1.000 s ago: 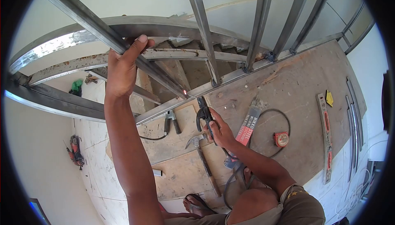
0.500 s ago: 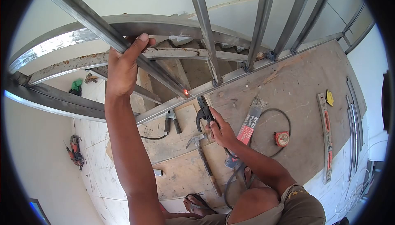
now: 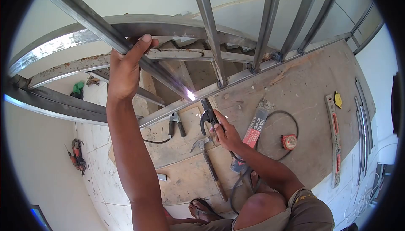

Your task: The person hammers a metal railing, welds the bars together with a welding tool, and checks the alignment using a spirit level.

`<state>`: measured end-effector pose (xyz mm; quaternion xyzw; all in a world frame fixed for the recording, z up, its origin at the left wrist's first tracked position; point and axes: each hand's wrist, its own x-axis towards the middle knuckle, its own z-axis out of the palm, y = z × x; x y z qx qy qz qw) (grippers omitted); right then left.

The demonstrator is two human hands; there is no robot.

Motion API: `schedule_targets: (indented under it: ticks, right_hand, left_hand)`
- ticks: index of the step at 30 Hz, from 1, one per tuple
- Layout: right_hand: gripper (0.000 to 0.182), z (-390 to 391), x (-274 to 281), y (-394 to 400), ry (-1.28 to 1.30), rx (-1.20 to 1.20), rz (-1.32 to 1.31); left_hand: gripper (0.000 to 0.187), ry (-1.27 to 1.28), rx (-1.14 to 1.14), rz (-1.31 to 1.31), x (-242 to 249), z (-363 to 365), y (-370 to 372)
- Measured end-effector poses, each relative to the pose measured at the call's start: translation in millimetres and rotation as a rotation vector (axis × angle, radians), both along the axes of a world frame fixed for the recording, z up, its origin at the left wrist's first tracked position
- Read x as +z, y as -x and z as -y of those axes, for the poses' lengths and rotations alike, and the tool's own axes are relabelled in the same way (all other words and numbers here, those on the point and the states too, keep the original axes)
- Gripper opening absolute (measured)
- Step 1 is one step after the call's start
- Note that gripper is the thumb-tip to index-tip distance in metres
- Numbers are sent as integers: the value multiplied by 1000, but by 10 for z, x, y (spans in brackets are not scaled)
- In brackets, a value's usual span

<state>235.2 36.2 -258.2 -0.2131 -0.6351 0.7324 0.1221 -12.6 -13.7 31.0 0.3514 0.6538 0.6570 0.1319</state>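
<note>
My left hand [image 3: 128, 70] is wrapped round a slanting square metal bar [image 3: 90, 17], partway up its length. The bar's lower end meets the bottom rail [image 3: 168, 110] of the metal railing, where a bright white-violet welding arc [image 3: 191, 95] glows. In my right hand [image 3: 228, 134] is a black welding electrode holder [image 3: 207, 115], its fingers closed round the handle. A short electrode reaches from the holder's jaw to the arc. The holder's cable runs down behind my right forearm.
On the boards lie a claw hammer [image 3: 209, 163], a ground clamp [image 3: 175, 125], an electrode pack [image 3: 255, 131], a tape measure [image 3: 288, 142] and a spirit level [image 3: 333, 140]. Loose metal bars [image 3: 362, 125] are at the right. Stairs [image 3: 192, 64] show behind the railing.
The small orange glow at the bar's foot has become a bright white-violet arc with a little smoke. Both hands keep nearly the same place and grip.
</note>
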Motion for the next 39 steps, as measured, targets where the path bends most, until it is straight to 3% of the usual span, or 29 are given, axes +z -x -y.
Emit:
schedule_targets:
  ticks: [23,27,29,39]
  right_hand:
    - [57,9,-44,35,32,-8,-1]
    - [57,58,-178,15,-51,-93,-127]
    - [57,51,-10,-50,53,-58,-96]
    - [57,21,-11,0,44,-33,-10]
  left_hand:
    - [27,15,-1,19,0,11,21]
    - [28,29,138,-20,20,-38,-41]
    - [24,7,11,-3,8,2,-4]
    - [22,-2,19,-10,9,-10,-21]
